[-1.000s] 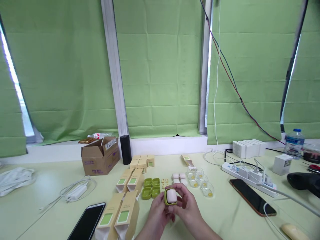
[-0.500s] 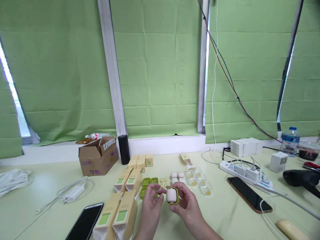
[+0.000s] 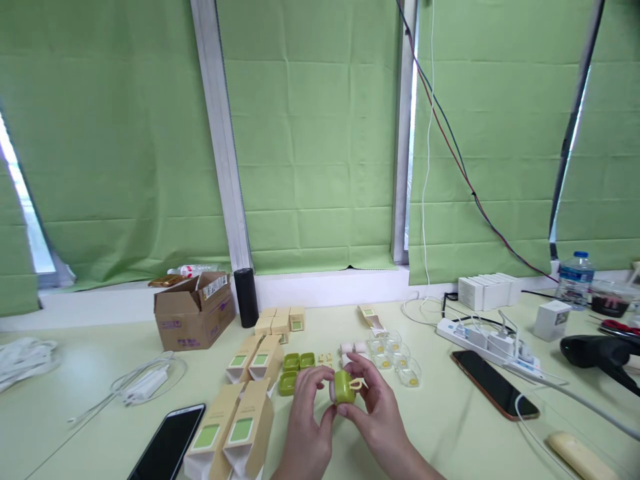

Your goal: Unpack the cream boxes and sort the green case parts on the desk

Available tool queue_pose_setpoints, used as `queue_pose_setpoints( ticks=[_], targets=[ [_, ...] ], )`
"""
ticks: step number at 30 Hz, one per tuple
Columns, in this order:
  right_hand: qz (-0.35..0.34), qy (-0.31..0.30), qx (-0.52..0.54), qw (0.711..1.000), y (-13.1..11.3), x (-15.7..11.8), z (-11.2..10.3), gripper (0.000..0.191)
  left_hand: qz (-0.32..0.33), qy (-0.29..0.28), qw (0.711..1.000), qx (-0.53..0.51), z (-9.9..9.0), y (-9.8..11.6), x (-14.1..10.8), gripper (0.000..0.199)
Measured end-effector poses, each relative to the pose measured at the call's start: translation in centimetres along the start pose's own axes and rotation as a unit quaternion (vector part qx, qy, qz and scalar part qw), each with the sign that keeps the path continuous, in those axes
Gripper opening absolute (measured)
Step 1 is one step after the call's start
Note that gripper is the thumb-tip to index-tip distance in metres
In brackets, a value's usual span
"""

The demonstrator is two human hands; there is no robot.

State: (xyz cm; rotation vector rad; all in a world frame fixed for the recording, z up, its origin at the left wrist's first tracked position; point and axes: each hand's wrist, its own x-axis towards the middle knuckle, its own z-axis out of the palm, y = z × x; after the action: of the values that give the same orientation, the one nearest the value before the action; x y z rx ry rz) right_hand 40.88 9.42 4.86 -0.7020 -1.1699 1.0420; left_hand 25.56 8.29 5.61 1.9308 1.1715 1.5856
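Between my two hands is a small green case (image 3: 345, 387) with a pale pink block (image 3: 332, 391) in its left side and a yellow loop (image 3: 355, 384) sticking out on the right. My right hand (image 3: 374, 408) grips the case by its edges with thumb and fingers. From the other side, the thumb and fingers of my left hand (image 3: 311, 419) close on the pale side. Just behind lie green square shells (image 3: 291, 362), small yellow loops (image 3: 324, 358) and pale pink blocks (image 3: 353, 347), the latter partly hidden by my right hand. Clear plastic covers (image 3: 395, 351) lie to their right.
Printed tan boxes (image 3: 249, 417) stand to the left, with smaller ones (image 3: 280, 321) behind. Also on the table are a cardboard carton (image 3: 193, 320), a black cylinder (image 3: 247, 298), a phone (image 3: 169, 443), another phone (image 3: 493, 385) and a power strip (image 3: 487, 347) with cables.
The case has turned so its green side and yellow loop show, with the pale block now facing left. My left hand has closed in onto it.
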Motion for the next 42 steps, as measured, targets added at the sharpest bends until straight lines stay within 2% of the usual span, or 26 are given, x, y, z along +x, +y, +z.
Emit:
queue_pose_setpoints(
  ticks=[3, 6, 9, 12, 17, 27, 31, 36, 42],
  targets=[
    [0.012, -0.006, 0.047, 0.999, 0.2, -0.1, 0.3, 0.077, -0.005, 0.017, 1.0, 0.012, 0.0, 0.0, 0.1, 0.031],
    [0.035, -0.016, 0.077, 0.996, 0.2, 0.1, 0.4, 0.074, 0.02, 0.032, 0.999, 0.037, -0.2, -0.2, 0.1, 0.027],
    [0.032, -0.01, 0.061, 0.998, 0.0, 0.4, 0.2, 0.063, 0.05, 0.03, 0.995, 0.076, -0.4, -0.4, 0.1, 0.028],
    [0.023, -0.034, 0.041, 0.998, -0.2, 0.5, 0.1, 0.05, 0.086, 0.023, 0.988, 0.123, -0.4, -0.8, 0.0, 0.033],
    [0.023, -0.057, 0.02, 0.998, -0.1, 0.3, -0.2, 0.05, 0.166, 0.031, 0.966, 0.196, -0.5, -1.1, 0.0, 0.037],
    [0.029, -0.074, 0.013, 0.997, 0.7, 0.2, -0.2, 0.05, 0.212, -0.02, 0.935, 0.283, -0.4, -0.9, 0.0, 0.049],
    [0.035, -0.082, 0.002, 0.996, 1.0, 0.1, -0.3, 0.054, 0.233, -0.025, 0.929, 0.286, -0.4, -0.9, 0.1, 0.046],
    [0.027, -0.061, 0.006, 0.998, 0.9, 0.0, -0.3, 0.051, 0.23, -0.032, 0.933, 0.275, -0.3, -0.8, -0.1, 0.044],
    [0.029, -0.065, 0.004, 0.997, 0.9, -0.2, -0.3, 0.049, 0.241, -0.024, 0.935, 0.258, -0.6, -0.6, 0.1, 0.039]
  ],
)
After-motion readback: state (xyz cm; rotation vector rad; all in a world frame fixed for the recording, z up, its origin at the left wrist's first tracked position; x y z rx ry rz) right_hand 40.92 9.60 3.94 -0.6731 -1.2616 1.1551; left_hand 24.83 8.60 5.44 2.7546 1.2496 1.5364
